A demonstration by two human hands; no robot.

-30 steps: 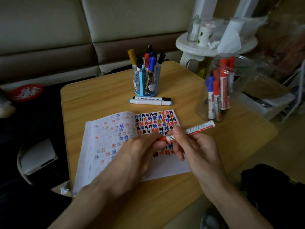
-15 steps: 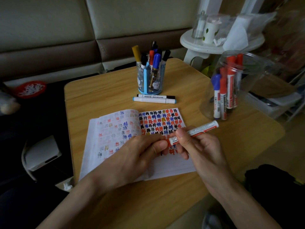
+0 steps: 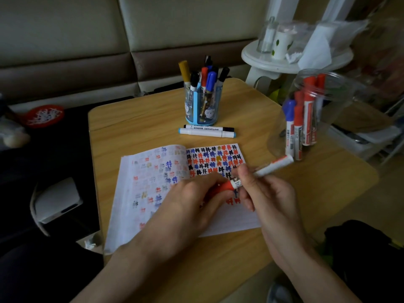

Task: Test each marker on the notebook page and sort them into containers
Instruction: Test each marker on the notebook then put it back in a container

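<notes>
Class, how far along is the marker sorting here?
Done: test marks crowd the notebook page; several markers stand in the clear jar. In hand: left hand and right hand grip a red marker. Left: two loose markers, perhaps more in the blue holder.

The surface (image 3: 135,132) is pale wood grain, smooth with a satin finish. The notebook (image 3: 229,221) pages are thin matt paper. The jar (image 3: 338,106) at right is clear, glossy plastic. The pen holder (image 3: 202,110) at top centre is translucent blue plastic. The held marker (image 3: 271,166) has a smooth, glossy plastic barrel. The sofa (image 3: 65,40) across the top looks like smooth, leather-like upholstery.
</notes>
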